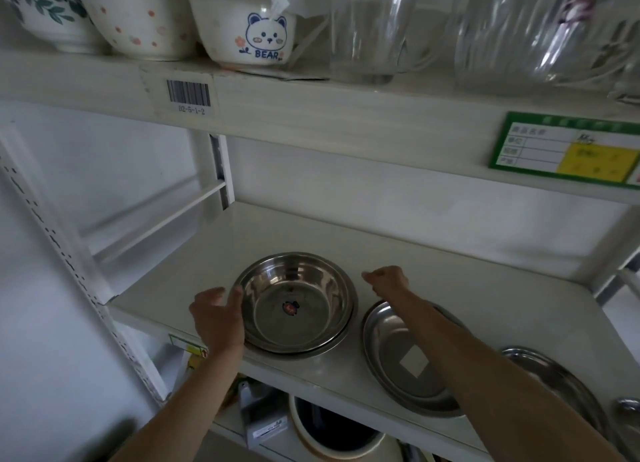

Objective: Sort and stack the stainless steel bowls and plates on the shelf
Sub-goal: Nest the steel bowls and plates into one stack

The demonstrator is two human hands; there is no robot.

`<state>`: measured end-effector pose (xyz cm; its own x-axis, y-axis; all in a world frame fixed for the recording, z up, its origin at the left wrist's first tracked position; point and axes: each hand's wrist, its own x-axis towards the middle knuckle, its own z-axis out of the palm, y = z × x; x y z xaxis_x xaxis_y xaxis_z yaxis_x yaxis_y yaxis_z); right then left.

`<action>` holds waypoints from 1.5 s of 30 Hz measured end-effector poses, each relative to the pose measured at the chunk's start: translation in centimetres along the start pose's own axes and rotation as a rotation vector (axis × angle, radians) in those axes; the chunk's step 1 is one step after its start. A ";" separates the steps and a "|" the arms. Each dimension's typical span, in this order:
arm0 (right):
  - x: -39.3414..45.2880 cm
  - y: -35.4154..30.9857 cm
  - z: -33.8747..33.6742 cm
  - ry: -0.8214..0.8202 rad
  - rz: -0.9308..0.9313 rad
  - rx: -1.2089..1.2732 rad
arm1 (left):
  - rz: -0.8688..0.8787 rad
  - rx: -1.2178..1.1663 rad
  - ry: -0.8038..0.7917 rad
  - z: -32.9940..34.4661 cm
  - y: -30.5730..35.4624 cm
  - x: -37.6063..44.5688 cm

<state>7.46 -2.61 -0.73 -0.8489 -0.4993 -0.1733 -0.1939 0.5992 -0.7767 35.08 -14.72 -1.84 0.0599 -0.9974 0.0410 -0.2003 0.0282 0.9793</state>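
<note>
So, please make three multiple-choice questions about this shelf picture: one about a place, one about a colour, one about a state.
1. Where does the steel plate with the pale square sticker lie, as the camera sees it?
A. right of the bowl stack
B. inside the bowl stack
C. on the upper shelf

2. What colour is the drawn bear on the ceramic bowl above?
A. red
B. blue
C. green

3. What is the left hand doing?
A. lifting a plate
B. resting against the rim of the bowl stack
C. holding a glass jug

Answers: 1 A, the plate lies beside the bowl stack under the right forearm. 2 B, the bear outline and the word BEAR are blue. 3 B, its thumb touches the stack's left rim, and the right hand holds nothing.
</note>
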 end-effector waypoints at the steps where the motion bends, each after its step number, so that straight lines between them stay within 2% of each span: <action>1: 0.0 0.5 -1.0 0.020 -0.006 0.005 | 0.048 -0.032 -0.040 0.0 0.3 -1.4; 3: -0.2 1.3 -3.0 0.047 -0.017 -0.003 | 0.096 -0.117 -0.184 0.1 0.8 -5.2; 5: -0.5 2.3 -5.1 0.067 -0.019 -0.013 | 0.070 -0.184 -0.333 0.3 0.9 -9.1; 9: -1.3 4.7 -8.8 0.087 -0.001 -0.056 | -0.075 -0.217 -0.536 2.2 0.0 -15.3; 15: -2.2 8.9 -12.3 0.079 0.051 -0.091 | -0.345 -0.096 -0.643 5.6 -1.9 -19.5; 19: -2.9 10.9 -13.2 -0.007 0.055 -0.240 | -0.467 -0.111 -0.714 6.7 -1.0 -20.9; 24: -2.7 12.8 -13.2 -0.041 0.039 -0.395 | -0.560 -0.129 -0.675 8.1 -0.4 -22.2; 29: -3.1 13.0 -13.1 0.004 0.025 -0.337 | -0.521 -0.148 -0.605 8.2 -0.5 -22.4; 40: -2.6 13.9 -14.2 0.075 0.016 -0.061 | -0.408 -0.284 -0.601 8.1 0.9 -21.9; 45: -2.8 11.9 -15.1 0.116 0.035 0.272 | -0.310 -0.374 -0.625 7.7 3.6 -21.1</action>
<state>0.11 15.38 -0.33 -0.9065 -0.3967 -0.1444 -0.0381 0.4173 -0.9080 25.56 5.87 -0.71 -0.5237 -0.8130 -0.2546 0.0846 -0.3470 0.9340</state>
